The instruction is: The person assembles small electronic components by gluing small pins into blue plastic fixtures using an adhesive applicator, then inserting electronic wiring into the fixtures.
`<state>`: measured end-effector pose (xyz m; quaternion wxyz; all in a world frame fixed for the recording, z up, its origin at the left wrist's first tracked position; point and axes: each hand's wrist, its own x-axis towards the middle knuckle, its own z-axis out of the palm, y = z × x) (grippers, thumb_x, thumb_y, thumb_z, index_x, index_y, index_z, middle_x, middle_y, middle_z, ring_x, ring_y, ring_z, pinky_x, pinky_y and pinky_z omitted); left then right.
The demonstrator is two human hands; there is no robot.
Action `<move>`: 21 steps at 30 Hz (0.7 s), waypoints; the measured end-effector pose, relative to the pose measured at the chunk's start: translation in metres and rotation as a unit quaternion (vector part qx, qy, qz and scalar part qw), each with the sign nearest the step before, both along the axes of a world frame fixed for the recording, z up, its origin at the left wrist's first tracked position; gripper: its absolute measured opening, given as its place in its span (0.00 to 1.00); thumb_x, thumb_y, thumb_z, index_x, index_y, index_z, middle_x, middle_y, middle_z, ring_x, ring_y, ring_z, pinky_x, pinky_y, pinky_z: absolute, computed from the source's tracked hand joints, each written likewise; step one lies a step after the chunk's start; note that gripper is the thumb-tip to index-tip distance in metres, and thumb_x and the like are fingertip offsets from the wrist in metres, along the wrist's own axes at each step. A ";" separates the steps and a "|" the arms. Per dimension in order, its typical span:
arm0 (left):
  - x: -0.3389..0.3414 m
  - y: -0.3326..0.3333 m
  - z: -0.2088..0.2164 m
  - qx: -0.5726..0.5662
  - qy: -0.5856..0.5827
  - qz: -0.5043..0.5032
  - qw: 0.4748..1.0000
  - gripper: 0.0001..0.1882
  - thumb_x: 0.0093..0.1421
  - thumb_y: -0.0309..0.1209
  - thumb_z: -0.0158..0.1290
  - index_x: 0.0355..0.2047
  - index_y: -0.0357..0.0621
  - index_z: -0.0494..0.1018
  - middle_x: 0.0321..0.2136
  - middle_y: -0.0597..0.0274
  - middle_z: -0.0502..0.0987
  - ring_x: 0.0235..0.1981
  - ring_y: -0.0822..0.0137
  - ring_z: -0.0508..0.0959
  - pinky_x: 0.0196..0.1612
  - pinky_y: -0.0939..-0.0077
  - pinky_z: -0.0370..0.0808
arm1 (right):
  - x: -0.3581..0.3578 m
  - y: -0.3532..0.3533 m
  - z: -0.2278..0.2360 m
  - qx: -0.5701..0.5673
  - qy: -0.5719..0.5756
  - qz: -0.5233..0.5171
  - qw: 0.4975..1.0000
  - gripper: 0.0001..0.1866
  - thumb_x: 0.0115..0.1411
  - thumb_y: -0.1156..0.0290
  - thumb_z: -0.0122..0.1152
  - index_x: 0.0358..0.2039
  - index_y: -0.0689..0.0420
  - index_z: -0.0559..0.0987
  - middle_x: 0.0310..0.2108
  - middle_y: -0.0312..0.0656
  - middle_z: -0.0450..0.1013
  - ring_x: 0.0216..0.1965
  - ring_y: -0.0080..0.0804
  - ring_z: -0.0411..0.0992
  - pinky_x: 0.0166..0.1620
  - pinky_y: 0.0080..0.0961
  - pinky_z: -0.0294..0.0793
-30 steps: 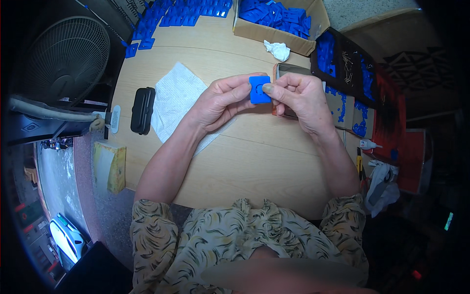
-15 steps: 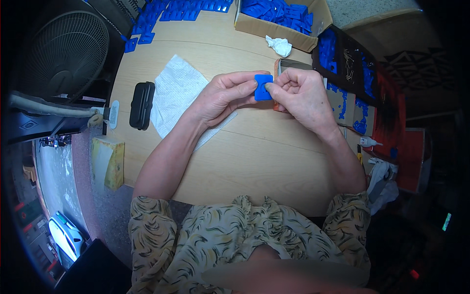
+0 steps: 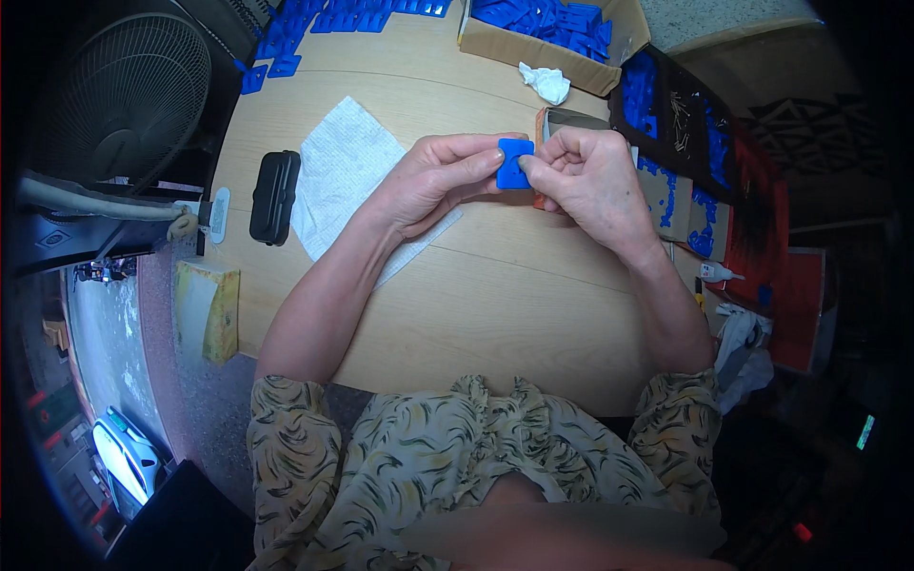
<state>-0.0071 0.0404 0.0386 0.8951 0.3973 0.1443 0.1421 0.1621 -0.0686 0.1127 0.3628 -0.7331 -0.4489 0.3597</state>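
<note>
A small, flat blue plastic piece [image 3: 514,165] with rounded corners is held up over the table between both hands. My left hand [image 3: 443,181] is closed on its left edge, thumb on top and fingers behind. With the fingers curled, my right hand [image 3: 595,181] presses its thumb on the piece's right side. Whether something tiny sits under that thumb is hidden. Below my left wrist lies a white paper towel [image 3: 347,162] on the wooden table [image 3: 476,314].
A cardboard box [image 3: 543,57] of blue pieces stands far right, near crumpled tissue [image 3: 546,84]. Rows of blue pieces [image 3: 352,14] lie far left. A dark tray [image 3: 681,124] holds thin pins. A black case [image 3: 274,198] and a fan [image 3: 133,105] are at left.
Both hands keep hold of the blue piece, which has tilted very slightly. The whole view has shifted a little; nothing else has visibly changed.
</note>
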 end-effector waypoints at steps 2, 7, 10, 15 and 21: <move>0.000 0.000 -0.002 -0.001 -0.007 -0.001 1.000 0.21 0.67 0.32 0.53 0.57 0.31 0.70 0.49 0.50 0.78 0.50 0.64 0.79 0.58 0.68 0.76 | -0.001 0.000 0.001 -0.004 -0.004 -0.001 1.000 0.11 0.55 0.71 0.66 0.27 0.69 0.80 0.20 0.43 0.77 0.20 0.21 0.75 0.25 0.20 0.76; 0.000 0.002 -0.003 -0.001 -0.008 0.003 1.000 0.21 0.67 0.32 0.53 0.56 0.31 0.70 0.49 0.50 0.78 0.49 0.65 0.79 0.57 0.69 0.76 | 0.002 0.002 -0.001 0.001 -0.017 0.013 1.000 0.11 0.54 0.71 0.66 0.27 0.69 0.80 0.19 0.43 0.76 0.19 0.22 0.75 0.24 0.19 0.75; 0.001 0.003 -0.004 -0.005 0.001 0.007 1.000 0.21 0.67 0.32 0.53 0.56 0.31 0.71 0.48 0.50 0.78 0.49 0.65 0.79 0.56 0.70 0.77 | 0.004 0.003 -0.001 0.001 -0.019 0.015 1.000 0.11 0.54 0.72 0.66 0.27 0.69 0.80 0.18 0.43 0.76 0.18 0.22 0.75 0.23 0.20 0.74; 0.000 0.002 -0.006 0.010 0.004 0.003 1.000 0.21 0.67 0.32 0.54 0.56 0.31 0.71 0.46 0.52 0.79 0.46 0.68 0.80 0.55 0.71 0.77 | 0.001 0.003 0.001 0.005 -0.024 0.023 0.999 0.10 0.54 0.72 0.67 0.27 0.70 0.81 0.18 0.44 0.76 0.18 0.22 0.74 0.23 0.21 0.73; 0.000 0.003 -0.008 0.011 0.014 0.008 1.000 0.21 0.67 0.33 0.54 0.55 0.31 0.72 0.45 0.53 0.80 0.45 0.69 0.80 0.53 0.72 0.78 | 0.005 0.007 -0.003 0.017 -0.071 0.049 0.996 0.11 0.51 0.72 0.66 0.23 0.70 0.81 0.16 0.47 0.75 0.19 0.26 0.75 0.25 0.25 0.75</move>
